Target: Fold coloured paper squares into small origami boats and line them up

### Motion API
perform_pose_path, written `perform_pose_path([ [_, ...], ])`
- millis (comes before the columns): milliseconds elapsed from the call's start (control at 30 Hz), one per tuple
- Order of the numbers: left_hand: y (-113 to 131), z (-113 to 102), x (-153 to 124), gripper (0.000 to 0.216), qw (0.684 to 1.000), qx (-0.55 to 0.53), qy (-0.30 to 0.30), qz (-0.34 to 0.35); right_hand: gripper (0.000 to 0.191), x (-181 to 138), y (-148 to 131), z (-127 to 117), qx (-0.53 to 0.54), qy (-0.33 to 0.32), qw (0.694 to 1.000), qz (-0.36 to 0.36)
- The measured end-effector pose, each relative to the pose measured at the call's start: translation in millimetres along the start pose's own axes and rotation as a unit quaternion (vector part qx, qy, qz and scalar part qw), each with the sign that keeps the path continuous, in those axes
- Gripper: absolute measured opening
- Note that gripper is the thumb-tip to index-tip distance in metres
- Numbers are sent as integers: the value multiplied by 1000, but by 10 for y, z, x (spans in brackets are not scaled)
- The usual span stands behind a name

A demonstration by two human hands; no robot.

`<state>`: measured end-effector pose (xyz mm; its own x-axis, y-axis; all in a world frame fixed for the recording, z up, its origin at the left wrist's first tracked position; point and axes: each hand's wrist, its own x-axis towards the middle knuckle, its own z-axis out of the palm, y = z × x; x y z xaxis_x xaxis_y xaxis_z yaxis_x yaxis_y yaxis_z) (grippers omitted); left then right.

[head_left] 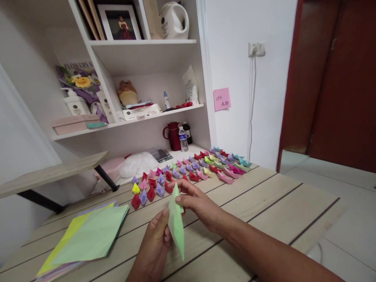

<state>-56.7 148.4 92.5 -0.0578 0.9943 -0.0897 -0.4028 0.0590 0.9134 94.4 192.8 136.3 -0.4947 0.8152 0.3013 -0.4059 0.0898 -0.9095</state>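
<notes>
A folded sheet of light green paper (176, 223) is held upright above the wooden table, one pointed corner up and another down. My left hand (158, 231) pinches its left side, thumb against the paper. On the other side my right hand (196, 201) grips the upper part, with the thumb in front and the fingers behind, partly hidden. Beyond the hands stand rows of small folded paper boats (182, 170) in red, purple, pink, yellow, green and blue. To the left lies a stack of coloured paper (91, 231), a light green sheet on top of a yellow one.
A wooden riser (49, 172) on black legs stands at the left. At the back are a dark red jug (174, 137), a water bottle (183, 140) and a white plastic bag (138, 164), under white shelves (147, 45). The table edge (326, 227) runs along the right.
</notes>
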Motion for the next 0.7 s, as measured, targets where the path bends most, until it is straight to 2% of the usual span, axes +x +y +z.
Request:
perform_pose_path([
  [233, 12, -11, 9, 46, 1000, 18, 4, 15, 50, 5, 2, 13, -18, 12, 1000, 10],
  [433, 46, -1, -4, 46, 997, 47, 16, 56, 61, 22, 50, 25, -12, -16, 999, 36],
  [533, 39, -3, 3, 48, 994, 80, 27, 69, 58, 29, 110, -3, -38, -31, 998, 45],
  [700, 5, -30, 26, 47, 988, 130, 39, 73, 39, 48, 219, -69, -87, -45, 994, 45],
])
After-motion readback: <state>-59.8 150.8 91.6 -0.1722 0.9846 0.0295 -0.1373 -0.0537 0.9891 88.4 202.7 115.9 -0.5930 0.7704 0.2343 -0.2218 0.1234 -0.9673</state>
